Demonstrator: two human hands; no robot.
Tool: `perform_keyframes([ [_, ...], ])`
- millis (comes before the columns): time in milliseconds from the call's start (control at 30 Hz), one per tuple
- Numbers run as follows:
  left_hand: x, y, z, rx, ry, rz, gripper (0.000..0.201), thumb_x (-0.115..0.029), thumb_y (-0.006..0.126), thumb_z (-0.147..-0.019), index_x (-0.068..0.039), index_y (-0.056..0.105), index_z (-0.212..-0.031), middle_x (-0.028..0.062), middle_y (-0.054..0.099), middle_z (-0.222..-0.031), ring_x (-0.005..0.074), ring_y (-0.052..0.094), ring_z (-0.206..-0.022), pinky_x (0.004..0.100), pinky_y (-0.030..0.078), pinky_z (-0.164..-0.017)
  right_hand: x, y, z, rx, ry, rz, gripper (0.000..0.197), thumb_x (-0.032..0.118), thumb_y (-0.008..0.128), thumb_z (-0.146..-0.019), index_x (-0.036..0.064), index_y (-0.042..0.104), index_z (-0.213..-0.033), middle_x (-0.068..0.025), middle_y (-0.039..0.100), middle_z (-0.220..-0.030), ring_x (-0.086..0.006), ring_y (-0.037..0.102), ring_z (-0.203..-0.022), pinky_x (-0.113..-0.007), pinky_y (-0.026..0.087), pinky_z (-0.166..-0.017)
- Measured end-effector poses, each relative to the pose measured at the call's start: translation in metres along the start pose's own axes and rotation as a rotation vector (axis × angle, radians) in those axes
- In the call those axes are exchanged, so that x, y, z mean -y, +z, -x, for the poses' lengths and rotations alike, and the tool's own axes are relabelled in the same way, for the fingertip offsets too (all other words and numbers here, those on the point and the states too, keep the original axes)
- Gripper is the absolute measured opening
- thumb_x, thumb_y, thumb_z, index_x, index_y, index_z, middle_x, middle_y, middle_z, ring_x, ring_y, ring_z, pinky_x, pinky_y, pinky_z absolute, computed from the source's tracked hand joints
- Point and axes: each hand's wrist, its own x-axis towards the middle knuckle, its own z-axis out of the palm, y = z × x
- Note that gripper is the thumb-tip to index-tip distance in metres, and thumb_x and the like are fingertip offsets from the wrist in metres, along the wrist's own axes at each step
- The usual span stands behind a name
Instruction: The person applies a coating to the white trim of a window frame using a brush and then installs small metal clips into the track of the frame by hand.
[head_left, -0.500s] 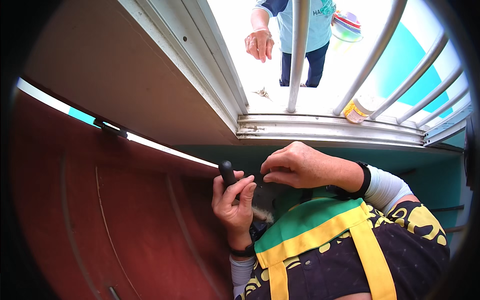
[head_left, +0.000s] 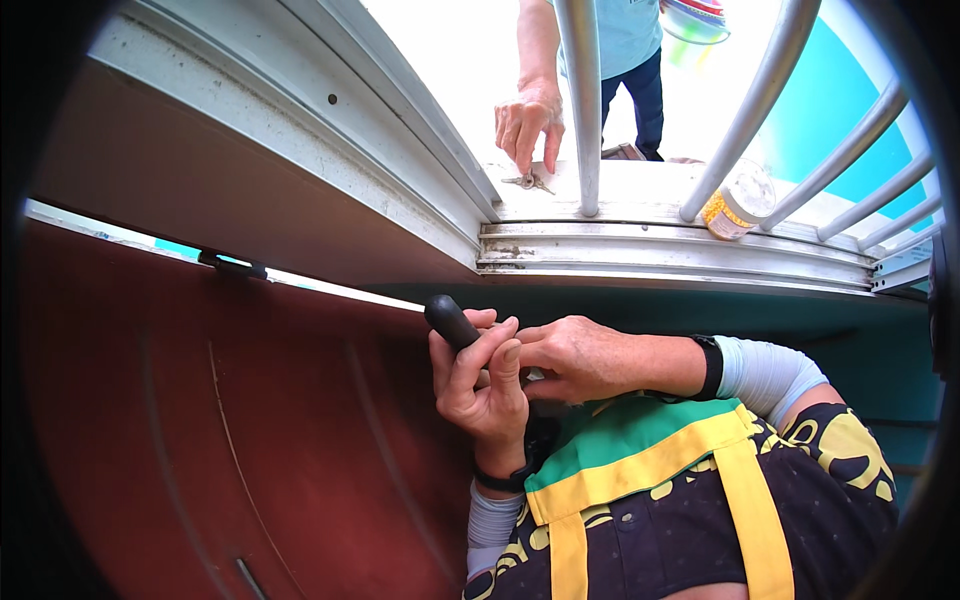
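My left hand is closed around a dark tool with a black rounded handle, whose end points up and to the left. The rest of the tool is hidden by my fingers. My right hand meets the left one from the right, its fingers curled in against the left fingertips. What those fingers pinch, if anything, is hidden behind the left hand. Both hands are close to my green and yellow apron, beside a dark red door panel.
Beyond metal bars, another person's hand touches keys on the outer ledge. A clear jar with yellow contents stands among the bars. A white window frame runs in front of my hands.
My right hand has moved left to meet my left hand, and the black handle tilts further left. Outside, the other person's hand has reached down to the keys on the ledge.
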Motion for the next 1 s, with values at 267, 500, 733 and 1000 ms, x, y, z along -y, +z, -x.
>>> perform_keyframes([
  [267,-0.007,0.006,-0.009,-0.066,0.227,-0.044,0.030,-0.024,0.057,-0.102,0.004,0.065,-0.110,0.0130,0.059,-0.105,0.0093,0.051,-0.065,0.0205,0.042,-0.051,0.003,-0.012,0.008,-0.073,-0.006,-0.048,0.014,0.012,0.068,-0.078,0.0018,0.062,-0.084,-0.0154,0.060,-0.085,-0.0367,0.064,-0.073,-0.044,0.052,-0.064],
  [500,-0.018,-0.026,-0.015,-0.315,0.170,-0.158,0.028,-0.018,0.051,-0.104,0.006,0.063,-0.114,0.0135,0.060,-0.096,0.0088,0.049,-0.065,0.0187,0.037,-0.048,0.046,-0.103,0.042,-0.575,-0.246,-0.223,0.017,-0.003,0.070,-0.077,0.0002,0.069,-0.094,-0.0101,0.070,-0.095,-0.0186,0.067,-0.083,-0.030,0.055,-0.075],
  [733,-0.008,-0.016,0.007,-0.184,-0.015,-0.187,0.015,-0.009,0.065,-0.096,0.001,0.071,-0.105,0.0104,0.058,-0.109,0.0119,0.057,-0.076,0.0208,0.047,-0.059,0.002,-0.095,0.001,-0.615,-0.175,0.098,0.017,0.000,0.073,-0.083,0.0007,0.068,-0.099,-0.0112,0.070,-0.097,-0.0220,0.069,-0.086,-0.032,0.055,-0.074],
  [1000,0.005,-0.018,0.019,-0.132,-0.058,-0.311,0.014,-0.009,0.069,-0.093,-0.001,0.073,-0.104,0.0090,0.060,-0.100,0.0165,0.059,-0.087,0.0263,0.049,-0.071,0.008,-0.102,0.003,-0.524,-0.083,0.035,0.015,0.000,0.071,-0.085,0.0014,0.069,-0.100,-0.0104,0.069,-0.094,-0.0211,0.068,-0.084,-0.030,0.054,-0.075],
])
